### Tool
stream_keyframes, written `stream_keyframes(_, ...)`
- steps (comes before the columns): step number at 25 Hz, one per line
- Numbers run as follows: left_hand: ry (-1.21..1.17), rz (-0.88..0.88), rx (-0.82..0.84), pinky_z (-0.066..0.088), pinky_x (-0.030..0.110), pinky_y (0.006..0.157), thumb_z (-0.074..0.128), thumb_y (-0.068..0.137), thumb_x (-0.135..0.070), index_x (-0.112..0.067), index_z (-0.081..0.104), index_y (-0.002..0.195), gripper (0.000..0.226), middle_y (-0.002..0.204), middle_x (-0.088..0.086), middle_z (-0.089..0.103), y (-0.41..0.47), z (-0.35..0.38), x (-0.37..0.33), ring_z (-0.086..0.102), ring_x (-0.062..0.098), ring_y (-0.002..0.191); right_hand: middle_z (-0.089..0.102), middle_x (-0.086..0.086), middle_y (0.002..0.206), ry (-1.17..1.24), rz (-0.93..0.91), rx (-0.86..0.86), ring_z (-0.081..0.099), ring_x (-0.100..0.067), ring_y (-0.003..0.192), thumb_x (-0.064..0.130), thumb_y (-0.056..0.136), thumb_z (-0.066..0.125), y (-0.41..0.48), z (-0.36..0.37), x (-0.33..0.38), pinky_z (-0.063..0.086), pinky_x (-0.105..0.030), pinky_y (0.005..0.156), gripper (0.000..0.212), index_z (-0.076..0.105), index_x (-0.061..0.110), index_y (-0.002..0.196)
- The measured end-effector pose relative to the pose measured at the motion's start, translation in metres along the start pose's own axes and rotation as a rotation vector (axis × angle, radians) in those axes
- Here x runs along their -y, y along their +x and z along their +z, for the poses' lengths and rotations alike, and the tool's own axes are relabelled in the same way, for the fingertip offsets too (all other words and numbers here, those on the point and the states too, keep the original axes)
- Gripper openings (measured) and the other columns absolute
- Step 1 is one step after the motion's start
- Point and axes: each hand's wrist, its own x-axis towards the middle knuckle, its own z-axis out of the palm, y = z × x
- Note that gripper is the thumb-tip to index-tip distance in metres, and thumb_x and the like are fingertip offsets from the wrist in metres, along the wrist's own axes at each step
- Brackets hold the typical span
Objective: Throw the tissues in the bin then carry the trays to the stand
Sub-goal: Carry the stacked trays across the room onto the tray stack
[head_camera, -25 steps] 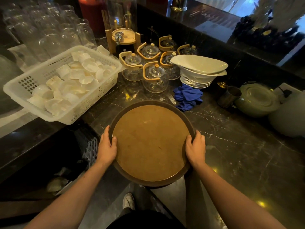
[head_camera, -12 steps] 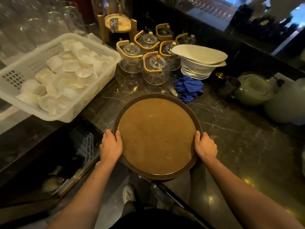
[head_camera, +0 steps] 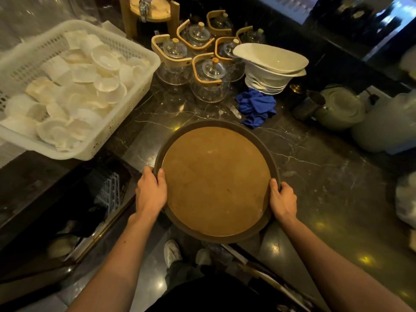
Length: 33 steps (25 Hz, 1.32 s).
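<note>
restaurant service counter | glass teapots [head_camera: 208,79] | stacked bowls [head_camera: 271,68]

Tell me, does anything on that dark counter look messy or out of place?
Only the crumpled blue cloth, lying loose on the dark marble counter by the stacked white bowls. The round brown tray is bare.
</note>
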Motion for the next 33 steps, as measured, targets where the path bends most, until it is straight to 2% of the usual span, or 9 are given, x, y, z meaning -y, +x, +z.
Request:
stream_keyframes(6,-0.034,-0.035,-0.017,0.044,0.046,0.084,0.037,0.099,-0.044,-0.011,0.045,0.118,0.039,0.118,0.021,0.057,-0.005,0.002,0.005,0.055,0.039,0.105,0.056,-0.009,0.078,-0.008,-0.003,-0.043,0.054,-0.03,0.076,0.045,0.101,0.038,-0.007,0.006,-0.012,0.038,-0.038,0.068,0.043,0.045,0.012,0.074)
stream_keyframes(11,-0.016,-0.088,-0.12,0.039,0.038,0.074,0.041,0.099,-0.041,-0.009,0.05,0.114,0.037,0.103,0.018,0.061,-0.031,0.003,0.009,0.056,0.033,0.093,0.052,-0.007,0.07,0.059,-0.111,0.024,0.05,-0.027,0.068,0.042,0.1,0.042,0.002,0.0,-0.019,0.036,-0.038,0.063,0.042,0.045,0.008,0.074)
stream_keyframes(13,-0.034,-0.13,-0.178,0.041,0.039,0.076,0.042,0.099,-0.039,-0.009,0.051,0.111,0.033,0.101,0.017,0.062,-0.05,0.006,0.013,0.058,0.034,0.094,0.049,-0.005,0.068,0.076,-0.165,0.077,0.047,-0.025,0.065,0.04,0.101,0.044,0.007,-0.004,-0.02,0.035,-0.037,0.062,0.041,0.044,0.01,0.073)
stream_keyframes(17,-0.084,-0.241,-0.265,0.045,0.044,0.084,0.043,0.098,-0.043,-0.009,0.051,0.118,0.04,0.108,0.019,0.062,-0.083,0.006,0.024,0.057,0.036,0.101,0.049,-0.002,0.067,0.12,-0.27,0.162,0.046,-0.025,0.066,0.038,0.1,0.044,0.015,-0.005,-0.015,0.036,-0.038,0.064,0.038,0.046,0.012,0.073)
stream_keyframes(21,-0.118,-0.306,-0.431,0.044,0.04,0.077,0.046,0.098,-0.038,-0.007,0.054,0.109,0.034,0.093,0.011,0.06,-0.124,-0.001,0.027,0.058,0.034,0.094,0.05,-0.003,0.068,0.157,-0.379,0.274,0.047,-0.022,0.065,0.037,0.101,0.046,0.015,-0.004,-0.001,0.037,-0.041,0.065,0.037,0.048,0.011,0.074)
stream_keyframes(25,-0.168,-0.375,-0.589,0.048,0.044,0.078,0.046,0.097,-0.042,-0.012,0.053,0.103,0.031,0.088,0.008,0.059,-0.17,-0.014,0.039,0.057,0.032,0.092,0.053,-0.008,0.074,0.157,-0.48,0.388,0.051,-0.03,0.071,0.039,0.1,0.047,0.003,0.001,0.023,0.045,-0.05,0.07,0.038,0.055,0.006,0.082)
stream_keyframes(29,-0.248,-0.42,-0.758,0.04,0.034,0.062,0.047,0.098,-0.037,-0.011,0.053,0.103,0.027,0.076,0.001,0.053,-0.219,-0.035,0.048,0.051,0.02,0.071,0.058,-0.012,0.081,0.173,-0.616,0.479,0.057,-0.033,0.078,0.04,0.1,0.047,-0.032,0.003,0.048,0.048,-0.05,0.071,0.036,0.057,0.009,0.086)
stream_keyframes(31,-0.293,-0.446,-0.843,0.036,0.032,0.058,0.048,0.098,-0.038,-0.015,0.052,0.102,0.024,0.073,-0.001,0.052,-0.247,-0.047,0.059,0.05,0.018,0.067,0.058,-0.012,0.081,0.183,-0.684,0.519,0.055,-0.031,0.075,0.041,0.099,0.047,-0.059,0.005,0.058,0.048,-0.05,0.07,0.037,0.057,0.007,0.086)
stream_keyframes(33,-0.349,-0.482,-0.912,0.04,0.034,0.06,0.048,0.097,-0.041,-0.017,0.053,0.106,0.026,0.076,-0.003,0.053,-0.278,-0.061,0.073,0.053,0.019,0.071,0.054,-0.006,0.077,0.195,-0.744,0.572,0.051,-0.024,0.07,0.04,0.1,0.047,-0.09,0.007,0.065,0.045,-0.044,0.066,0.037,0.057,0.007,0.085)
